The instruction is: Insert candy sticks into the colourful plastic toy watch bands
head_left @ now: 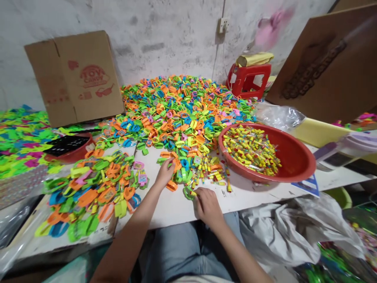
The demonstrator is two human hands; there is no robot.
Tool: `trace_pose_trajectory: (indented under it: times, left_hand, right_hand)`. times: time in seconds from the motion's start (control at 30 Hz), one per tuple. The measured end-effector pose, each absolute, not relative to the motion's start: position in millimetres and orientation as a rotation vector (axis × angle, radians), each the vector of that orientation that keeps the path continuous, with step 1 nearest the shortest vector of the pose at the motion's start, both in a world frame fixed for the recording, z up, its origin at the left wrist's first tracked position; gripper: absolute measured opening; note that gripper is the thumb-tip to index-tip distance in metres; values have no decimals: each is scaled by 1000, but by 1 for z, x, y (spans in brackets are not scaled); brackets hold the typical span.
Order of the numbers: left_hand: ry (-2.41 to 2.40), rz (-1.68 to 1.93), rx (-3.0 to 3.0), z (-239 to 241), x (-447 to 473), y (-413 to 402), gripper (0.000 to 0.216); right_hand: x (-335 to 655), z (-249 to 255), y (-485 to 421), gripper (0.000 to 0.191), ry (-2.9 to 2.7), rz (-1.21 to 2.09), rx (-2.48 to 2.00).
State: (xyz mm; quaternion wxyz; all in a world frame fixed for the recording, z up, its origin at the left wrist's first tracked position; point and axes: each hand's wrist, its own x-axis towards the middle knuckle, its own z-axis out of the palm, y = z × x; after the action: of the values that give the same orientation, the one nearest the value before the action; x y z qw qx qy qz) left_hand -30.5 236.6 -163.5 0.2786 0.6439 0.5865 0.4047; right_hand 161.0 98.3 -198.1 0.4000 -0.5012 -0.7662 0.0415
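Observation:
A big heap of small coloured plastic toy pieces (179,110) covers the white table (176,208). My left hand (165,175) reaches to the near edge of the heap, its fingers closed on an orange piece (171,186). My right hand (207,204) rests on the table just in front of me, fingers curled around a green piece (188,192). Small yellow candy packets (210,175) lie scattered between my hands and a red bowl (297,161) that holds many more of them.
A second pile of toy pieces (91,192) lies at the left. A cardboard box (73,76) stands at the back left, a red stool (249,78) at the back, a brown board (330,67) at the right. A grey plastic bag (294,228) hangs off the table's right front.

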Motion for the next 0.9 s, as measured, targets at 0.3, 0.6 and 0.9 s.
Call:
trace_pose_trajectory:
  times: [0.3, 0.6, 0.9]
  left_hand:
    - [1437, 1018, 1653, -169, -49, 188, 50]
    - [1608, 991, 1932, -163, -51, 168, 45]
    - [1355, 705, 2142, -119, -23, 217, 37]
  right_hand:
    - [163, -202, 99, 18, -1925, 104, -1244]
    - [163, -205, 99, 16, -1910, 83, -1235]
    - [163, -202, 100, 16, -1923, 64, -1266]
